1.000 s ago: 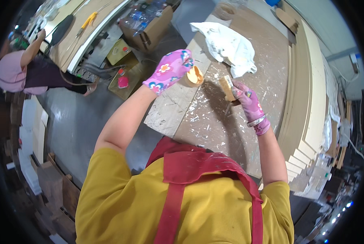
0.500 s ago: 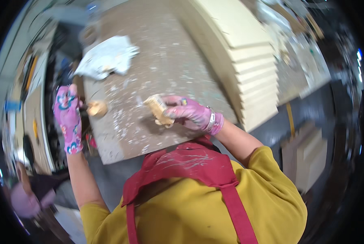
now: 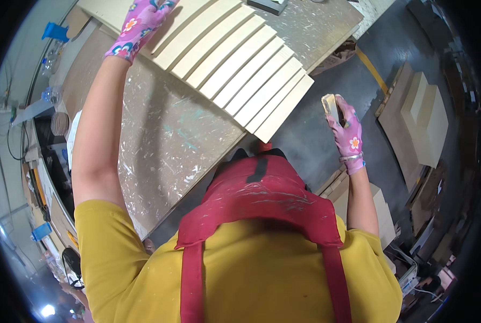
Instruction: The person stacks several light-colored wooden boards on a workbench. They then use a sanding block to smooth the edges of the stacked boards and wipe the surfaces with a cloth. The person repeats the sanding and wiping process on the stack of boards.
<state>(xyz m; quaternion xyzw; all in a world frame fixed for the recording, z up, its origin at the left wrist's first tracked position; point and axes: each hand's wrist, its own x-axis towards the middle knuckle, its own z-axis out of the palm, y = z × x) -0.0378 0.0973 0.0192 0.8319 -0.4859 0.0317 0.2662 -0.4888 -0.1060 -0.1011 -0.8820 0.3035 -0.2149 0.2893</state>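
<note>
While it is carried out past the table's edge, seen from where I stand, the small, tan, blocky piece with pale smears (image 3: 327, 103) is judged light and fairly stiff. Its rim may crumble or shed residue; it is best held by its flanks. The right hand, in a pink floral fabric glove (image 3: 347, 132), grips it between thumb and fingers, its upper end sticking out (the inner face is too small to make out).

Over on the table lies the stack of long, cream-coloured, wood-like boards with stepped ends (image 3: 235, 67). Each board is judged rigid and manageable, the stack heavy; smooth faces could slide and corners could bruise. The staggered edges offer finger room; two hands, set well apart, would suit. The left hand, in a matching pink floral glove (image 3: 144, 24), is at the stack's far left part; its fingertips run out of view, so I cannot tell whether it is open or closed.

Beneath is a brown, white-flecked tabletop (image 3: 181, 140). Beyond, brown and cream stacked panels (image 3: 421, 121) stand near a yellow floor stripe (image 3: 372, 70).
</note>
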